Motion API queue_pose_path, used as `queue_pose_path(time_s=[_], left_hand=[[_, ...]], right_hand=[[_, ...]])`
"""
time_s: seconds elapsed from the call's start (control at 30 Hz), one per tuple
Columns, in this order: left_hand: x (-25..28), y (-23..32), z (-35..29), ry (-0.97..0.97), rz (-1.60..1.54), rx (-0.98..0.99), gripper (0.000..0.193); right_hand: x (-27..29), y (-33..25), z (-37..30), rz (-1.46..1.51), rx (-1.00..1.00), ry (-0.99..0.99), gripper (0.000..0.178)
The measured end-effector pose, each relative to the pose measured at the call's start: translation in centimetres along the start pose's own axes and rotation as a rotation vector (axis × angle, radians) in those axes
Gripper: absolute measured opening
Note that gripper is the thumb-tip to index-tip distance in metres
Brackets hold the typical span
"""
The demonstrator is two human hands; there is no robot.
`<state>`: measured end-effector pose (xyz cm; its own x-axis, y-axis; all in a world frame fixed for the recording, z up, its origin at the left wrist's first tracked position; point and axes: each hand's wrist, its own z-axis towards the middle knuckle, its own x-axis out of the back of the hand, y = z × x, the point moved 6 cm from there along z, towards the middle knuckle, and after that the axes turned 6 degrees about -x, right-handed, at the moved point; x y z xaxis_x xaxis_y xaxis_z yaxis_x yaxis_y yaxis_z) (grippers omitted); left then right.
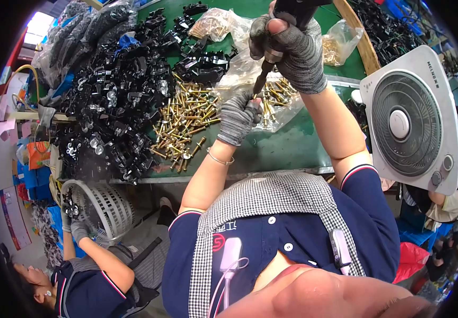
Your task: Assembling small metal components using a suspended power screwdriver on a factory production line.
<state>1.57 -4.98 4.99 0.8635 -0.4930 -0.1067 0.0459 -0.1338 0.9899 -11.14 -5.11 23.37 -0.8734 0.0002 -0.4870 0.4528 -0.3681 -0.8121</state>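
Between your two hands, above the green table [292,153], is the black power screwdriver [273,55], tilted, with its bit going down to the fingertips of your left hand [238,114]. Your right hand [299,55] has its fingers wrapped firmly around the tool; the fingers of your left hand are curled in, with the bare thumb just beside the tip of the bit, but what they pinch, and how tightly, I am not able to see. To do this step well, I think you should keep the bit in one straight line with the fastener, press evenly, and let the left hand only steady the work, its bare thumb a little away from the turning metal. Near the left hand lies the heap of brass-coloured screws [192,119], convenient for picking. Behind the bit, the clear plastic bag [239,79] is loose, so it would be wise to keep its folds from catching. Farther to the left is the big pile of black parts [118,95].
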Motion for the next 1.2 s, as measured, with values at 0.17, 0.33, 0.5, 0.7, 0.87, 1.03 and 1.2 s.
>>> queue_pose_path(time_s=[0.17, 0.33, 0.5, 0.7, 0.87, 1.03, 1.2], left_hand=[[-0.7, 1.1, -0.2, 0.025, -0.039, -0.008, 0.013], [-0.7, 2.2, 0.0, 0.056, 0.162, -0.200, 0.017], [0.2, 0.4, -1.2, -0.009, 0.194, -0.182, 0.025], [6.6, -4.1, -10.1, 0.059, 0.699, -0.127, 0.019], [12.5, -4.9, -16.3, 0.357, 0.628, -0.047, 0.015], [18.8, -4.7, -21.5, 0.748, 0.672, -0.003, 0.017], [19.8, -4.0, -20.3, 0.700, 0.883, 0.055, 0.021]], right_hand=[[-0.2, 0.2, 0.2, 0.014, -0.012, -0.026, 0.032], [0.7, 1.1, -0.1, 0.025, -0.017, -0.017, 0.034], [2.5, 1.4, -1.1, -0.690, -0.023, 0.001, 0.047], [3.3, 12.8, -5.7, -1.594, -0.437, -0.436, 0.025], [-6.9, 23.9, -9.6, -1.521, -0.123, -0.840, 0.025], [-8.4, 26.6, -10.4, -1.624, -0.207, -1.057, 0.028], [-8.6, 28.8, -10.8, -1.024, -0.638, -0.935, 0.021]])
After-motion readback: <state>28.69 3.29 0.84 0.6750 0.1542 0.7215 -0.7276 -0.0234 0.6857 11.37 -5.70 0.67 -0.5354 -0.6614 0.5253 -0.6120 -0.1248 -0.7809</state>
